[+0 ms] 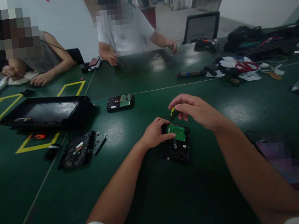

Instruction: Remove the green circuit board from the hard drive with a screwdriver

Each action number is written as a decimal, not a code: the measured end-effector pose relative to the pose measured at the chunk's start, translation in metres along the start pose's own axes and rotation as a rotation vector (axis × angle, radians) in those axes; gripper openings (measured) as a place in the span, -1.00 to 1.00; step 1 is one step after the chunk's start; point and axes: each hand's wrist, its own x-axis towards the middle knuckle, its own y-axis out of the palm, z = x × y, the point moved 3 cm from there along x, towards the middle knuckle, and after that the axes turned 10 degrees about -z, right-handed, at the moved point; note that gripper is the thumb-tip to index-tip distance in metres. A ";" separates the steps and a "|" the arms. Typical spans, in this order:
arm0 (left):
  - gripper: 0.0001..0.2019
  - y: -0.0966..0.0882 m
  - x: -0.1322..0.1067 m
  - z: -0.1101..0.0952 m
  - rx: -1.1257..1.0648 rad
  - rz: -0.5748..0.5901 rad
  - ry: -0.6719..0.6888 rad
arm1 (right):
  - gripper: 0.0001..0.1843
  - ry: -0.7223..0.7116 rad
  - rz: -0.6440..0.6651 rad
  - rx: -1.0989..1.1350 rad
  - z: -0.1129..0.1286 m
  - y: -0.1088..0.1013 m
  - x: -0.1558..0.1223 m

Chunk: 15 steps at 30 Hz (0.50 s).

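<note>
A black hard drive lies on the green table in front of me, its green circuit board facing up. My left hand grips the drive's left side, with the thumb resting on the board and the fingers at the far edge. In my right hand is a small yellow and black screwdriver, held between thumb and fingers. Its tip points down at the board's far left corner; whether it sits in a screw is too small to tell.
A second hard drive lies farther off. To the left are an opened drive, a loose circuit board and a black tray. Red-handled scissors lie among cables at the back right. Two people sit across the table.
</note>
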 end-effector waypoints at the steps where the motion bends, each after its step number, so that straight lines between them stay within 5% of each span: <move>1: -0.42 0.000 0.000 0.000 0.000 0.002 -0.002 | -0.82 -0.002 0.010 0.000 0.001 0.000 0.000; 15: -0.44 0.001 0.000 0.002 0.015 0.003 0.005 | -0.77 -0.044 0.073 -0.037 0.004 0.001 -0.002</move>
